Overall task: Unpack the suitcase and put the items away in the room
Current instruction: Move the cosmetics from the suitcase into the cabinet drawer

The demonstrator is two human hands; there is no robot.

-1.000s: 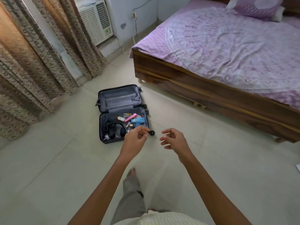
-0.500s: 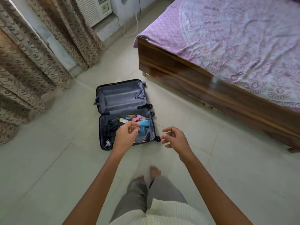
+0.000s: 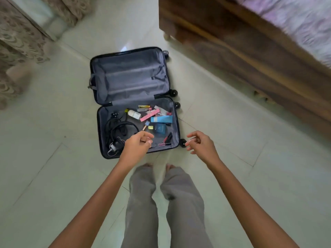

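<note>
Suitcase [image 3: 129, 77] lies open, long axis running away; left hand [image 3: 138, 147] over its near half, right hand [image 3: 202, 145] beside it. Both loosely curled, empty.

Centre of frame: the suitcase [image 3: 132, 81] has a dark, hard, faintly glossy shell and shiny black plastic wheels [image 3: 173, 93], and is lined with smooth grey cloth of slight sheen; inside lie a glossy blue plastic tube [image 3: 162, 119] and matt black rubbery cables [image 3: 121, 127]. The floor [image 3: 232, 176] is pale, smooth, glossy tile that mirrors light above the case. Upper right: the bed frame [image 3: 241, 56] is polished brown wood with visible grain under a matt printed purple cloth bedspread [image 3: 295, 18]; upper left, textured woven curtains [image 3: 19, 43]; bottom centre, soft matt grey cloth trousers [image 3: 179, 212].
</note>
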